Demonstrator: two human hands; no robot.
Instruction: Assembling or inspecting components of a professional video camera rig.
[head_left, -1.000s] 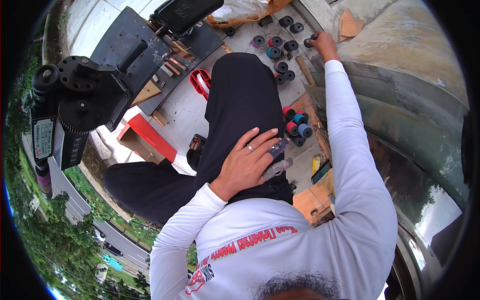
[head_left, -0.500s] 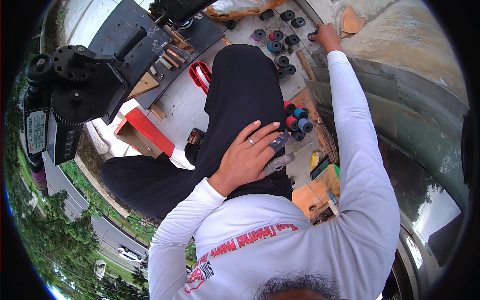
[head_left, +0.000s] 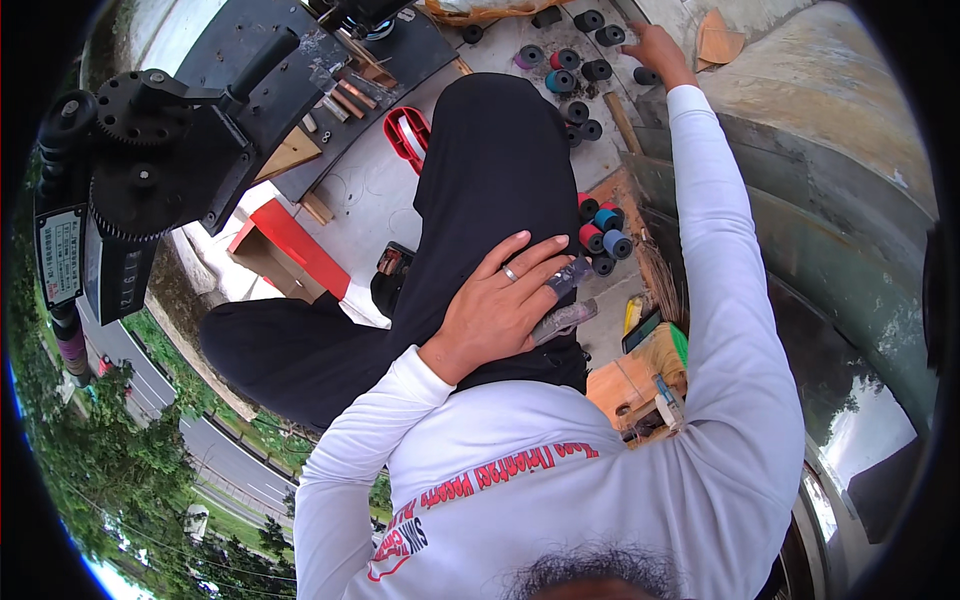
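My right hand [head_left: 661, 54] reaches out at the far right over the floor, fingers apart. Its fingertips are beside a black spool [head_left: 609, 36]; whether they touch it I cannot tell. Another black spool [head_left: 646, 76] stands close under the hand. Several more spools, some wound with red, blue [head_left: 560, 82] or purple thread, stand to the left. My left hand [head_left: 505, 298] lies flat on my black-trousered leg, fingers spread, with a ring on one finger. Two of its fingers carry dark wrappings [head_left: 565, 320].
A dark workbench [head_left: 285, 60] with a black geared crank machine [head_left: 150, 130] is at the left. On the floor are a red-and-white reel [head_left: 407, 140], an open red box [head_left: 290, 255] and a second cluster of spools [head_left: 617, 245]. Curved metal sheets [head_left: 800, 170] rise at the right.
My right hand has let go of a black spool, which now stands on the floor, and has moved to beside a neighbouring one. The left hand stays on the leg. The view has shifted slightly.
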